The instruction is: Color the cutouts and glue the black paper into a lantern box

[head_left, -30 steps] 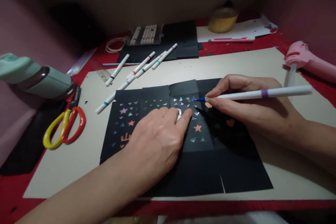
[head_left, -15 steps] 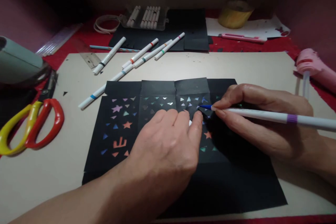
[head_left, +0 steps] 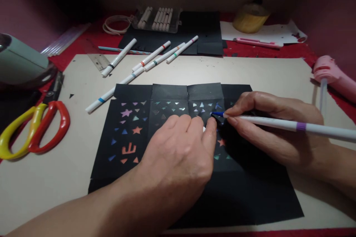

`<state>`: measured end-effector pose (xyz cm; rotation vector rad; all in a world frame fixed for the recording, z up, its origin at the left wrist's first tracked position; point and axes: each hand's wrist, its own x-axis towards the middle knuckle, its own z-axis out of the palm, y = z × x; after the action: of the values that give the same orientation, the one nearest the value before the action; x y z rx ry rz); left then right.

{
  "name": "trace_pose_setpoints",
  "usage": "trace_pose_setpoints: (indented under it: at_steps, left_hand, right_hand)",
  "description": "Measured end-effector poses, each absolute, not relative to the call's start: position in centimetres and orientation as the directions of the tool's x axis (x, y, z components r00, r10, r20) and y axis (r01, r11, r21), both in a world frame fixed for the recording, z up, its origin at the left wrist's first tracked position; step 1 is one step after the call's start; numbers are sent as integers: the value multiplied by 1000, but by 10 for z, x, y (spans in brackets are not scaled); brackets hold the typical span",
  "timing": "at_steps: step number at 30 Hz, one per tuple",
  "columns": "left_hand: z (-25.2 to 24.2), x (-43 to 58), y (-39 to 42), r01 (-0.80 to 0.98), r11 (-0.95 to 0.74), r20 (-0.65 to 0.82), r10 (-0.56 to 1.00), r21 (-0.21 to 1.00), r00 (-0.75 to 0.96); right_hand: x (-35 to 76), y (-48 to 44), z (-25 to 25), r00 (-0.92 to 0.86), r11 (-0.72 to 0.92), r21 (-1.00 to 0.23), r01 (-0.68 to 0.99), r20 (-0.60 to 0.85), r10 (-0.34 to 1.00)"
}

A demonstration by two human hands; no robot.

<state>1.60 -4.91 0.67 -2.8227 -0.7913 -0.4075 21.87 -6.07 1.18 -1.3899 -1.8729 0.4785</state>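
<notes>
A black paper sheet (head_left: 130, 192) with small cut-out triangles and stars, coloured in, lies on a beige board (head_left: 50, 177). My left hand (head_left: 178, 152) rests flat on the middle of the sheet, fingers stretched forward and pressing it down. My right hand (head_left: 267, 126) pinches a white marker (head_left: 292, 125) with a purple band. Its blue tip touches a cut-out just beyond my left fingertips.
Several white markers (head_left: 144, 61) lie at the back of the board, with a clear tray of more markers (head_left: 158, 18) behind. Yellow and red scissors (head_left: 36, 127) lie at the left, a pink glue gun (head_left: 333, 76) at the right, a ruler (head_left: 97, 61) nearby.
The view has shifted, so the sheet sits lower and more central than a second ago. Both hands keep the same pose; the pen tip stays on the cut-outs.
</notes>
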Motion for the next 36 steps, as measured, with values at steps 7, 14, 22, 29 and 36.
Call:
trace_pose_setpoints:
  at_steps: [7, 14, 22, 29, 36]
  left_hand:
    - [7, 15, -50, 527, -845, 304, 479, -94, 823]
    - [6, 16, -50, 529, -842, 318, 475, -107, 820]
    - [7, 14, -48, 525, -845, 338, 467, -102, 817]
    - [7, 14, -47, 534, -841, 375, 470, -84, 799]
    - [5, 15, -49, 536, -840, 359, 477, -81, 802]
  right_hand:
    - [221, -63, 12, -134, 352, -644, 680, 362, 922]
    - [222, -64, 13, -158, 369, -611, 700, 371, 915]
    - [223, -65, 17, -141, 351, -596, 722, 369, 918]
    - [220, -65, 18, -138, 336, -610, 717, 349, 927]
    - [222, -64, 14, -175, 372, -613, 697, 358, 917]
